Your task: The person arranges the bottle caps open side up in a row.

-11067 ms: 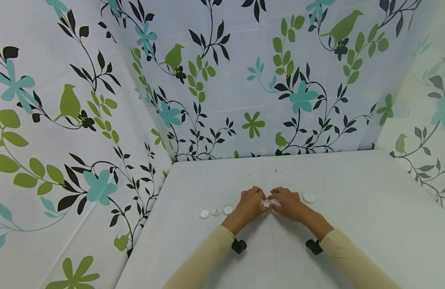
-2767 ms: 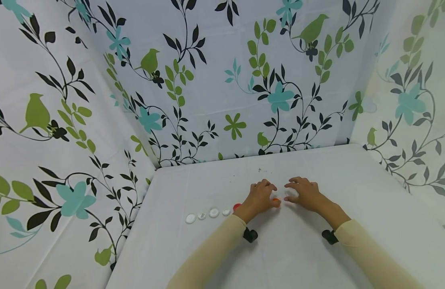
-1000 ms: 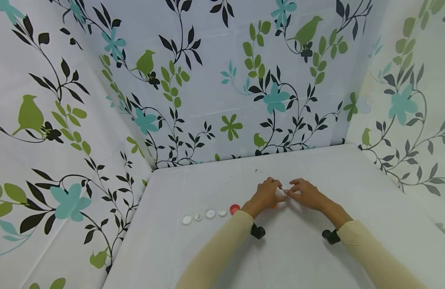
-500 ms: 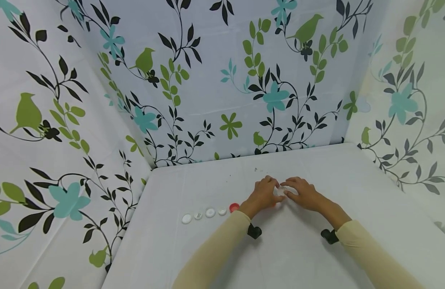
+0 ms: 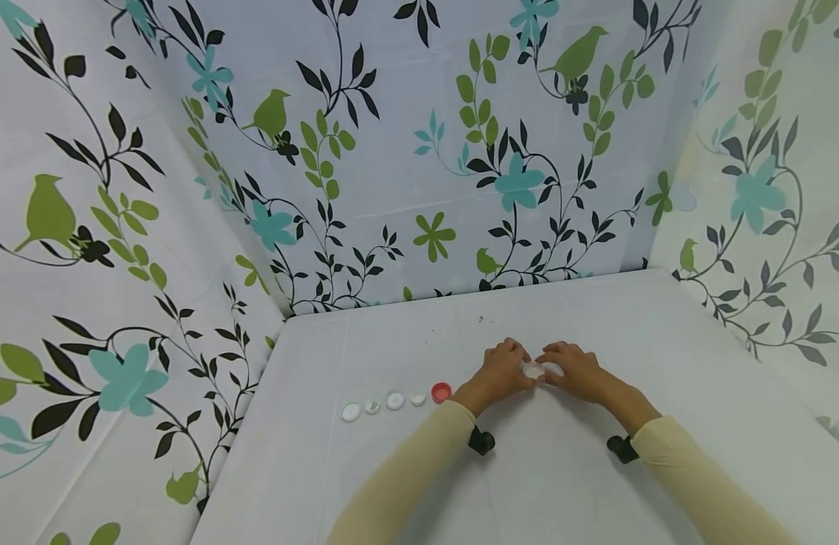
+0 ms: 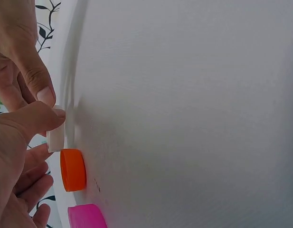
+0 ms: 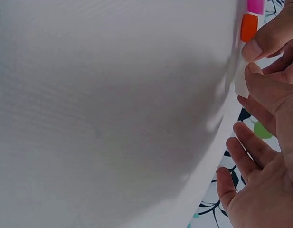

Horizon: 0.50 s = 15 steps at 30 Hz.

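Both hands meet over the white table around a white bottle cap (image 5: 532,370). My left hand (image 5: 502,369) grips it, the thumb across its side in the left wrist view. My right hand (image 5: 577,370) comes from the other side and pinches the cap (image 7: 241,84) with thumb and fingers, its other fingers spread. A second whitish patch shows by the right fingers in the head view; I cannot tell whether it is another cap. Beside the left hand stands an orange bottle cap (image 6: 73,170), hidden in the head view, with a pink-red bottle cap (image 5: 441,392) to its left.
Several white caps (image 5: 395,400) continue the row leftward on the white tabletop (image 5: 365,484). Small dark specks (image 5: 481,319) lie behind the hands. Patterned cloth (image 5: 405,136) hangs at the back and sides. A black wrist device (image 5: 483,441) sits under the left wrist.
Since 11 s ago the row has gained another white cap, the pink-red cap and the orange cap. Within the last second the hands have drawn together and turned around the white cap; the orange cap is now hidden.
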### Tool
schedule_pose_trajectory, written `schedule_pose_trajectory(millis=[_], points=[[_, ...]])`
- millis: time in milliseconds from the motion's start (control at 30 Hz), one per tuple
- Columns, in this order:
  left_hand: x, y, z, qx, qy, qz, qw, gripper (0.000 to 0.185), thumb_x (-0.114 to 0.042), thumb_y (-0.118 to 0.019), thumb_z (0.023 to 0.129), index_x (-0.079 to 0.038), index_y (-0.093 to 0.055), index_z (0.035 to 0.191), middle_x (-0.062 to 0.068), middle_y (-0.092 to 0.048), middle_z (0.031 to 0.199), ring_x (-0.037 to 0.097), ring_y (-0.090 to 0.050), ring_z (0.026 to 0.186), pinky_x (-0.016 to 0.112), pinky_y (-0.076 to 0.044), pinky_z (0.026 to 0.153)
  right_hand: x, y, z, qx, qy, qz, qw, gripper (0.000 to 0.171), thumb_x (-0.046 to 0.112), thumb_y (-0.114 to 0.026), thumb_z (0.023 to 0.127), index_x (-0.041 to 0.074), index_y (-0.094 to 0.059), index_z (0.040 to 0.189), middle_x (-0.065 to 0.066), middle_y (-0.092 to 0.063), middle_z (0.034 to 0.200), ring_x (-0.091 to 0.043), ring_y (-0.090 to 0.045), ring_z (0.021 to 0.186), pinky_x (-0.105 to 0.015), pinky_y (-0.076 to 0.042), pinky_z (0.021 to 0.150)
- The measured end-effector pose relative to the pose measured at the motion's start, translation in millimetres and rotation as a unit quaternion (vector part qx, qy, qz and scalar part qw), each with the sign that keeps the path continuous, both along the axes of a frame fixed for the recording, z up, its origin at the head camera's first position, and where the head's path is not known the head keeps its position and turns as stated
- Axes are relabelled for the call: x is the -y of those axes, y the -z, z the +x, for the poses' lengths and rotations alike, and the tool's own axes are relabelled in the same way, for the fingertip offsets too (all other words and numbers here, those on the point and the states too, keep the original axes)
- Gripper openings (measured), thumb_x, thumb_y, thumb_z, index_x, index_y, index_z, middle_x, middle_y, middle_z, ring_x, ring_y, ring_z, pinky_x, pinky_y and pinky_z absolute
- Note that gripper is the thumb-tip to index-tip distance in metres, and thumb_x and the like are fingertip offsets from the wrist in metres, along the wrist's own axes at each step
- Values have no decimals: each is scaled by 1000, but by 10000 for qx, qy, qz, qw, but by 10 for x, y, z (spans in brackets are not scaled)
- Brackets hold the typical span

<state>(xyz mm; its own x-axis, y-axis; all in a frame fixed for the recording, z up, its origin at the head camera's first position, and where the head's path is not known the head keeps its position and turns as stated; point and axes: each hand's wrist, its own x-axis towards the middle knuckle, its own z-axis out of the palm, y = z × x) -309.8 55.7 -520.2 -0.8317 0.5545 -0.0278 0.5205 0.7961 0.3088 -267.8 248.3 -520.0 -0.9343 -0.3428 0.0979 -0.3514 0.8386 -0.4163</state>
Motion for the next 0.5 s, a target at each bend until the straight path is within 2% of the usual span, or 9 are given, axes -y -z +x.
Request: schedule_pose_trajectory(millis=[300, 500], points=[[14, 6, 15, -271, 22, -440, 9987, 39, -47, -76, 97, -20, -69, 125, -2, -55, 137, 13, -53, 127, 36, -41, 109, 29, 59, -17, -26, -38, 56, 10000, 35, 28, -76, 98, 9, -72, 128, -25, -60, 140, -50, -54, 131, -69, -46, 89], [61, 10, 36, -363, 12, -475, 9982, 41, -46, -76, 97, -19, -69, 127, -2, -56, 139, 13, -53, 129, 37, -41, 112, 75, 89, -32, -102, -70, 194, 9997, 35, 28, -77, 97, 9, -73, 127, -25, -61, 139, -50, -55, 129, -71, -46, 89]])
